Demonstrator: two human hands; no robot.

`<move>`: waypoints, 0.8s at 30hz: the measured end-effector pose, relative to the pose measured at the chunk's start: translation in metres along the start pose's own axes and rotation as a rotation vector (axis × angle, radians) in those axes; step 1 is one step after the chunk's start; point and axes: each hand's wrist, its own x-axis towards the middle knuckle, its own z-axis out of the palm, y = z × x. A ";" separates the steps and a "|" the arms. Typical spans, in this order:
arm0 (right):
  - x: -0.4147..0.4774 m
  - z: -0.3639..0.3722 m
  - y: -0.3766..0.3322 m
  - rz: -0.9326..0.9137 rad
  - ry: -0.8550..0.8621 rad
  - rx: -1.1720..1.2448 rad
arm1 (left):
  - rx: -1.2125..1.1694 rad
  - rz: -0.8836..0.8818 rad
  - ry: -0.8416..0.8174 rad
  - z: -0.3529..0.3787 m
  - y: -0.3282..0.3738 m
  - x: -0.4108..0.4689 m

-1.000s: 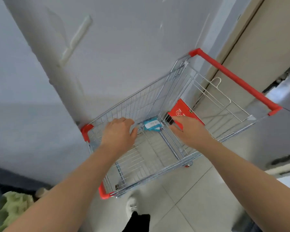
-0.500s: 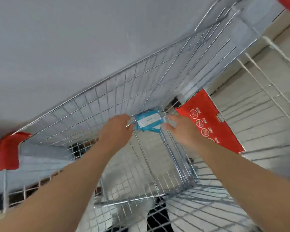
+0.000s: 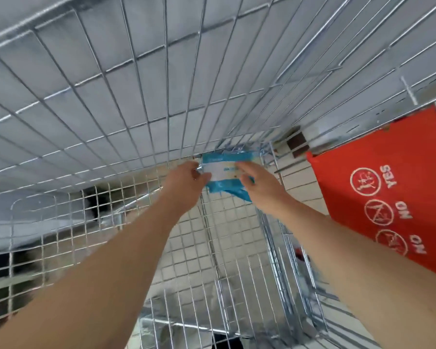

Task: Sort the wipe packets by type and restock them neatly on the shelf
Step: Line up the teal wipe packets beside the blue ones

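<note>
- The blue wipe packet [image 3: 224, 170] is deep in the wire shopping cart [image 3: 136, 96], at the far corner where the mesh wall meets the floor.
- The left grip [image 3: 184, 181] pinches the packet's left end.
- The right grip [image 3: 258, 186] clasps its right side, thumb beneath.
- A red flap [image 3: 388, 185] printed YES and NO stands just to the right.

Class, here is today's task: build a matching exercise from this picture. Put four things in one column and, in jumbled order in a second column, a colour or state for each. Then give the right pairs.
Column A
1. wipe packet
2. cart wall
3. plastic panel
4. left hand

Column B
a. red, marked YES and NO
b. holds the packet's left end
c. blue and white
d. silver wire grid

Pairs: 1-c, 2-d, 3-a, 4-b
</note>
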 end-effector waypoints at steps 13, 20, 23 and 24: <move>0.011 0.009 -0.001 0.013 0.011 -0.075 | -0.283 -0.224 0.185 -0.022 -0.048 -0.017; -0.007 0.026 -0.014 0.145 0.015 -0.019 | -0.282 -0.235 0.205 -0.045 -0.067 -0.042; -0.026 0.016 -0.034 0.150 0.066 -0.009 | -0.393 -0.229 0.186 -0.064 -0.066 -0.058; -0.034 0.011 -0.044 0.150 0.089 -0.008 | -0.445 -0.227 0.170 -0.073 -0.065 -0.065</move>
